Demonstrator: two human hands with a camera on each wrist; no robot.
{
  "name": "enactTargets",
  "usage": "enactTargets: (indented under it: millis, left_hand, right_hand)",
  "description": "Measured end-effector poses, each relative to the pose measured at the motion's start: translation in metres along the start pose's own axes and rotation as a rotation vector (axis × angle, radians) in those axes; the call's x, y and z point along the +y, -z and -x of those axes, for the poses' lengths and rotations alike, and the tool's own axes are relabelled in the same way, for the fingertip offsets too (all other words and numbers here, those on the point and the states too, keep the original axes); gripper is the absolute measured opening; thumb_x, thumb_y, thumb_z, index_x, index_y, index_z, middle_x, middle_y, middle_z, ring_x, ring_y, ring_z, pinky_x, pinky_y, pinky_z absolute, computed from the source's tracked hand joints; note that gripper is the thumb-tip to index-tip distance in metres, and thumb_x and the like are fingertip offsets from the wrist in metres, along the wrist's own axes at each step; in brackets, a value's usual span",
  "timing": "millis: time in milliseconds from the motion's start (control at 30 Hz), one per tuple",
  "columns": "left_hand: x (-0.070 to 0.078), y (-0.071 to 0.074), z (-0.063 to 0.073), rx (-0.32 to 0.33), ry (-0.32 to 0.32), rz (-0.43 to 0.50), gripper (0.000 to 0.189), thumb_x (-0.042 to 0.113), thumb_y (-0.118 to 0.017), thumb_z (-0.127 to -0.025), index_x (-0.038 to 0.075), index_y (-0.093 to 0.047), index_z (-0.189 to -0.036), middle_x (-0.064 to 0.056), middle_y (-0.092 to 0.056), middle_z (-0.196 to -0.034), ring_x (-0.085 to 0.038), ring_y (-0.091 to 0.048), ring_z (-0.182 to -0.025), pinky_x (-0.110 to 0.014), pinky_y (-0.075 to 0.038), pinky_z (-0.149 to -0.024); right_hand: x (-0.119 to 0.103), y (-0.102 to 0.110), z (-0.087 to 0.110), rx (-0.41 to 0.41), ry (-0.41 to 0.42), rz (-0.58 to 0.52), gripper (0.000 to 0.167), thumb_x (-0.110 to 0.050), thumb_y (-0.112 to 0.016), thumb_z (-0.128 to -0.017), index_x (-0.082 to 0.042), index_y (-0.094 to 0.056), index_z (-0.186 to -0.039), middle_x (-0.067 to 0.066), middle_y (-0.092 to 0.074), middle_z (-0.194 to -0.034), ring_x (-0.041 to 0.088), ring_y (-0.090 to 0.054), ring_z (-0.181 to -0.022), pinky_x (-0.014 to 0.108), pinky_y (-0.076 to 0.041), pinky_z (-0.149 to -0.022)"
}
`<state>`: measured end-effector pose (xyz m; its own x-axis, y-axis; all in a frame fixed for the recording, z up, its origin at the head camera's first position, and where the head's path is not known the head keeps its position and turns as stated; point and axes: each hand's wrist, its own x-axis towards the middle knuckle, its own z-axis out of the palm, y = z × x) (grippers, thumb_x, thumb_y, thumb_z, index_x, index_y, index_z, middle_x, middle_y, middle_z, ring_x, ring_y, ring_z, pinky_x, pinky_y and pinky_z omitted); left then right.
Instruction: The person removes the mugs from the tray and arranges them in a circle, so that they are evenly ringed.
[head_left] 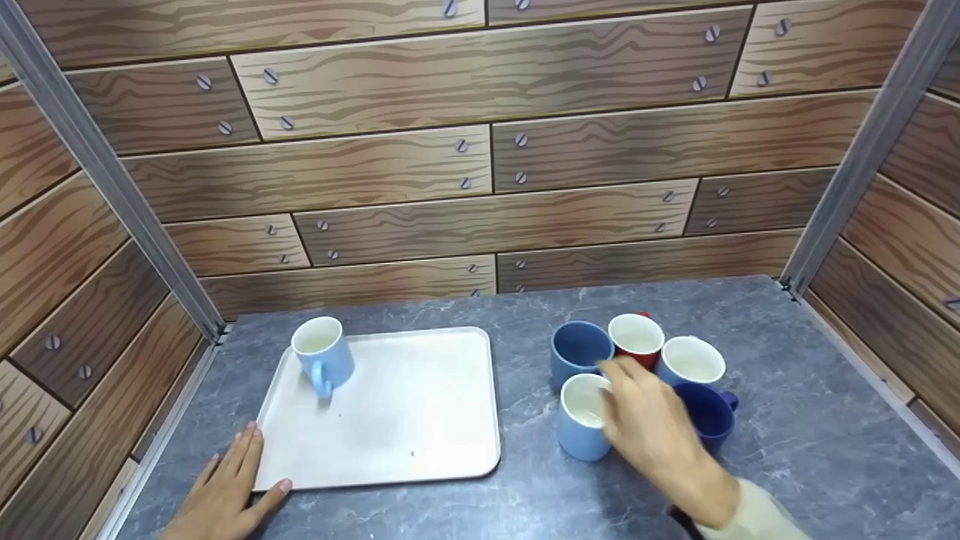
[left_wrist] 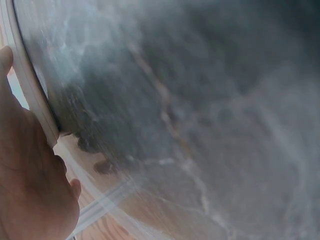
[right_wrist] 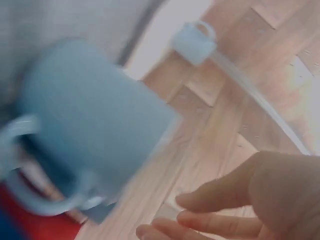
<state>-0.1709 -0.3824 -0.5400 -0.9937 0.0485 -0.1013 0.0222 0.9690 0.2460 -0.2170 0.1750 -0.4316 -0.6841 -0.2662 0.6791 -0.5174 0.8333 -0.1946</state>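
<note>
My left hand (head_left: 229, 484) lies flat at the near left corner of the white tray (head_left: 412, 420), fingers straight along its edge and thumb on the near side. On the tray's far left stands a light blue mug (head_left: 337, 364). My right hand (head_left: 652, 424), blurred, hovers beside a second light blue mug (head_left: 581, 442), partly covering it in the head view. In the right wrist view, that mug (right_wrist: 95, 115) stands apart from my loosely bent fingers, which hold nothing. The mug's handle (right_wrist: 50, 205) shows only there.
Around the right hand stand a medium blue mug (head_left: 574, 367), a red mug (head_left: 645, 360) with white inside, a pale-lined mug (head_left: 694, 360) and a dark blue mug (head_left: 709, 416). Wood-patterned walls (head_left: 397, 176) enclose the grey marbled table (head_left: 525, 495) at back and sides.
</note>
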Motion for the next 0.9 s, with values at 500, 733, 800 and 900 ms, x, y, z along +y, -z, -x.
enactTargets:
  millis: [500, 733, 800, 900]
  left_hand:
    - [-0.005, -0.003, 0.0, -0.024, 0.033, 0.008, 0.116, 0.081, -0.045, -0.1, -0.009, -0.015, -0.167, -0.033, -0.011, -0.175, -0.057, -0.016, -0.159, -0.082, -0.012, -0.121]
    - [-0.006, -0.002, 0.0, -0.022, 0.033, 0.01, 0.116, 0.08, -0.046, -0.1, -0.01, -0.014, -0.166, -0.033, -0.011, -0.174, -0.057, -0.016, -0.159, -0.082, -0.012, -0.121]
    - [-0.005, -0.002, -0.001, -0.019, 0.027, 0.014, 0.116, 0.079, -0.047, -0.1, -0.01, -0.014, -0.166, -0.033, -0.011, -0.174, -0.057, -0.016, -0.159, -0.082, -0.012, -0.121]
    - [-0.004, -0.002, -0.002, -0.017, 0.019, 0.022, 0.115, 0.079, -0.047, -0.101, -0.01, -0.014, -0.167, -0.033, -0.011, -0.175, -0.056, -0.015, -0.16, -0.082, -0.012, -0.12]
  right_hand:
    - [-0.091, -0.074, -0.079, -0.361, 0.116, -0.265, 0.042, -0.022, -0.081, -0.096, 0.0, -0.071, -0.131, 0.016, -0.074, -0.127, 0.036, -0.074, -0.114, 0.048, -0.061, -0.1]
    - [-0.113, -0.121, -0.098, -0.46, 0.143, -0.507, 0.045, -0.024, -0.08, -0.096, 0.0, -0.071, -0.133, 0.014, -0.075, -0.13, 0.031, -0.071, -0.122, 0.043, -0.056, -0.108]
    - [-0.117, -0.133, -0.102, -0.49, 0.094, -0.605, 0.046, -0.025, -0.081, -0.096, 0.0, -0.071, -0.134, 0.014, -0.075, -0.132, 0.033, -0.07, -0.124, 0.043, -0.057, -0.107]
    - [-0.125, -0.15, -0.106, -0.524, 0.006, -0.738, 0.047, -0.025, -0.081, -0.096, -0.001, -0.071, -0.135, 0.016, -0.074, -0.134, 0.036, -0.07, -0.125, 0.041, -0.059, -0.104]
